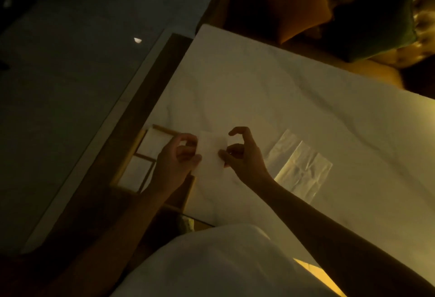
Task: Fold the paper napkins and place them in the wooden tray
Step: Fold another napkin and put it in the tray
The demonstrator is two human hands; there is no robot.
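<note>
A folded white paper napkin is held between both hands just above the white sheet. My left hand pinches its left edge and my right hand pinches its right edge with thumb and fingers. To the left, partly under my left hand, lies the wooden tray with dividers; two of its compartments hold white folded napkins. The light is dim and yellow.
A white sheet covers the bed surface. An empty clear plastic wrapper lies flat to the right of my hands. A dark wooden bed edge runs along the left, with dark floor beyond. Cushions sit at the far end.
</note>
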